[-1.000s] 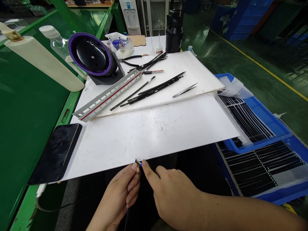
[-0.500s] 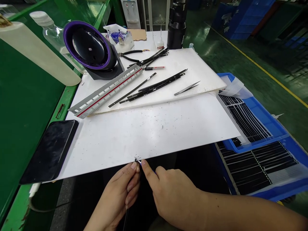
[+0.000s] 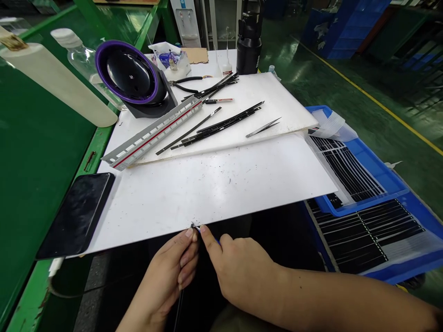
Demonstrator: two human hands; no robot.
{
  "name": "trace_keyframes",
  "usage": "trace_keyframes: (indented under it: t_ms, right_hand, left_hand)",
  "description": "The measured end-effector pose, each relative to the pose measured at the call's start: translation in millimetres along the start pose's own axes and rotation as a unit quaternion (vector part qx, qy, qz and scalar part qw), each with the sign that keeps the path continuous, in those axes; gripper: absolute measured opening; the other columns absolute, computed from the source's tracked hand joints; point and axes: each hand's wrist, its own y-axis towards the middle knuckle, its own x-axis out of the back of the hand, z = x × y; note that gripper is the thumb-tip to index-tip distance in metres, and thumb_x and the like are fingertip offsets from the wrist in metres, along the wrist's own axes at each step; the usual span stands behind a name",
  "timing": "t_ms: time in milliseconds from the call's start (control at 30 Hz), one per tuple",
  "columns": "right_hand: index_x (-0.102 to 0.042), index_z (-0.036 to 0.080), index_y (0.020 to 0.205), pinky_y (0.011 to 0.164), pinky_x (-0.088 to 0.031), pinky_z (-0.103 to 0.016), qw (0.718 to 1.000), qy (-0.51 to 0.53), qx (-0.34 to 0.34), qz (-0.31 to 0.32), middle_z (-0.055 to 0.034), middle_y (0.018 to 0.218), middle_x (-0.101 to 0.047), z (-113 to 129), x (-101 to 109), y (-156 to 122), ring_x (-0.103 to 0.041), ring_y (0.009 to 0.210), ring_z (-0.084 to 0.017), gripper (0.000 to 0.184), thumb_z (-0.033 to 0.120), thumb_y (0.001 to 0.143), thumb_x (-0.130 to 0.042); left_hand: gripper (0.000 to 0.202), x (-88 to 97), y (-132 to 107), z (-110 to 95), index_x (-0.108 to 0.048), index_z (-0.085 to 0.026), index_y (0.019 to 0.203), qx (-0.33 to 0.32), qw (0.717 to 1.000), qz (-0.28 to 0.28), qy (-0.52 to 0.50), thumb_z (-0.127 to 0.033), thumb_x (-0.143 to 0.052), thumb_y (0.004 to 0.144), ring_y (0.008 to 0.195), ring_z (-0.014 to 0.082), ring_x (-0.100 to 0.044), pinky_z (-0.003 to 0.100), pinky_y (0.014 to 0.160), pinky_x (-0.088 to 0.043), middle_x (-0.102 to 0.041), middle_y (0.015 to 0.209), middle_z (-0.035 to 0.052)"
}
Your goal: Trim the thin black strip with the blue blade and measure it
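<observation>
At the front edge of the white board [image 3: 221, 184], my left hand [image 3: 169, 272] is closed, thumb against fingers, on a thin black strip [image 3: 178, 310]. The strip's small dark end sticks up past the thumb tip, and its length hangs below the hand. My right hand [image 3: 242, 272] grips a slim knife-like tool [image 3: 218, 240] with a blue handle, the index finger stretched along it. Its short metal tip touches or nearly touches the strip's end; I cannot tell which. Most of the handle is hidden in the hand. Dark crumbs lie on the board.
More black strips [image 3: 221, 123] lie on a white foam pad [image 3: 263, 92] beside tweezers [image 3: 263, 127], a slotted grey metal bar [image 3: 155, 133], a pen [image 3: 218, 101] and pliers [image 3: 187, 83]. A phone [image 3: 78, 214] is at left, a purple-rimmed fan [image 3: 129, 76] behind. Blue trays [image 3: 374, 205] of strips stand right.
The whole view has shifted slightly. Both hands keep their hold at the board's edge, and a bit more of the blue handle and the strip's dark end shows.
</observation>
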Motion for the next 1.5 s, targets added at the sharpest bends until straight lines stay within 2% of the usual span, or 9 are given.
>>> trace_keyframes:
  t_ms: [267, 467, 600, 833, 967, 1167, 1500]
  right_hand:
    - [-0.029, 0.004, 0.153, 0.042, -0.043, -0.030, 0.999, 0.031, -0.010, 0.002, -0.0108, 0.082, -0.065, -3, 1, -1, -0.060, 0.054, -0.020, 0.075, 0.015, 0.082, -0.049]
    - [-0.030, 0.008, 0.154, 0.063, -0.051, -0.034, 0.987, 0.156, -0.022, -0.023, -0.0122, 0.093, -0.070, -16, -1, -4, -0.067, 0.072, -0.023, 0.068, 0.018, 0.088, -0.042]
    - [-0.029, 0.010, 0.155, 0.066, -0.050, -0.032, 0.982, 0.185, -0.023, -0.034, -0.0119, 0.096, -0.071, -19, -2, -5, -0.067, 0.077, -0.023, 0.068, 0.019, 0.089, -0.041]
    - [-0.033, 0.020, 0.154, 0.056, -0.040, -0.034, 0.994, 0.104, -0.034, -0.017, -0.0072, 0.091, -0.069, -24, 10, -6, -0.064, 0.066, -0.023, 0.068, 0.018, 0.087, -0.041]
    - [-0.031, 0.025, 0.155, 0.054, -0.035, -0.033, 0.996, 0.093, -0.006, -0.007, -0.0055, 0.091, -0.068, -33, 13, -4, -0.062, 0.065, -0.022, 0.069, 0.019, 0.087, -0.042]
    - [-0.032, 0.027, 0.154, 0.060, -0.037, -0.033, 0.994, 0.107, 0.020, -0.013, -0.0058, 0.091, -0.069, -44, 11, 0, -0.064, 0.073, -0.022, 0.062, 0.022, 0.092, -0.037]
    - [-0.039, 0.026, 0.151, 0.057, -0.033, -0.032, 0.993, 0.108, 0.032, -0.025, -0.0034, 0.083, -0.069, -48, 15, 5, -0.061, 0.067, -0.020, 0.062, 0.022, 0.090, -0.040]
  left_hand:
    - [0.034, 0.4, 3, 2, -0.056, -0.017, 0.074, -0.017, 1.000, 0.002, -0.010, -0.046, -0.074, 0.078, 0.034, 0.0023, -0.022, 0.012, 0.029, -0.021, -0.038, 0.048, -0.0097]
    - [0.032, 3.3, 4, -2, -0.057, -0.018, 0.075, -0.009, 1.000, 0.021, -0.014, -0.043, -0.076, 0.076, 0.034, 0.0014, -0.020, 0.011, 0.028, -0.020, -0.036, 0.048, -0.0105]
    - [0.030, 3.9, 4, -2, -0.058, -0.018, 0.075, -0.011, 1.000, 0.029, -0.005, -0.043, -0.074, 0.078, 0.034, 0.0013, -0.020, 0.011, 0.028, -0.020, -0.036, 0.048, -0.0105]
    - [0.031, 10.6, 6, -5, -0.059, -0.018, 0.076, 0.007, 0.998, 0.050, 0.022, -0.046, -0.072, 0.080, 0.034, 0.0012, -0.020, 0.011, 0.029, -0.020, -0.037, 0.049, -0.0100]
    - [0.034, 14.0, 8, -9, -0.058, -0.019, 0.074, 0.022, 0.997, 0.065, 0.033, -0.049, -0.074, 0.077, 0.034, 0.0016, -0.019, 0.011, 0.028, -0.019, -0.036, 0.047, -0.0103]
    - [0.035, 15.9, 8, -11, -0.056, -0.019, 0.071, 0.034, 0.997, 0.060, 0.039, -0.049, -0.074, 0.076, 0.034, 0.0015, -0.018, 0.011, 0.027, -0.019, -0.036, 0.047, -0.0104]
    - [0.040, 10.8, 7, -11, -0.056, -0.019, 0.070, 0.037, 0.997, 0.049, 0.041, -0.053, -0.076, 0.073, 0.033, 0.0011, -0.019, 0.011, 0.028, -0.017, -0.037, 0.047, -0.0101]
